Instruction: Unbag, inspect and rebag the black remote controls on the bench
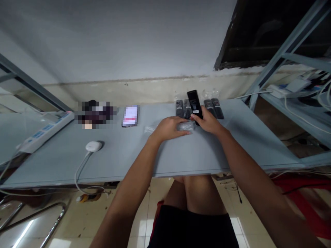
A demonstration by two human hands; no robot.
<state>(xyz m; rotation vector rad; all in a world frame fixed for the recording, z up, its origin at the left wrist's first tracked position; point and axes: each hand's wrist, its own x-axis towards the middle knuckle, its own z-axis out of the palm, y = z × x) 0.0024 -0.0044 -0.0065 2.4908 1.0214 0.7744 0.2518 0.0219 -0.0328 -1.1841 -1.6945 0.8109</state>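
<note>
A wall (139, 48) backs your grey table (191, 155). Your right hand (209, 121) grips a device (193, 98), label (196, 111) illegible; your half-open left hand (168, 128) cups plastic (186, 126)

A whitish wall (134, 41) (dark panel (274, 36) at right) stands behind the grey table (116, 155).

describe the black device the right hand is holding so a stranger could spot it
On the grey table by the wall, find the row of dark devices near the back edge. Over the middle of that row is the black device, its lower end in the right hand. Unlike its neighbours lying on the table, it is held.
</note>
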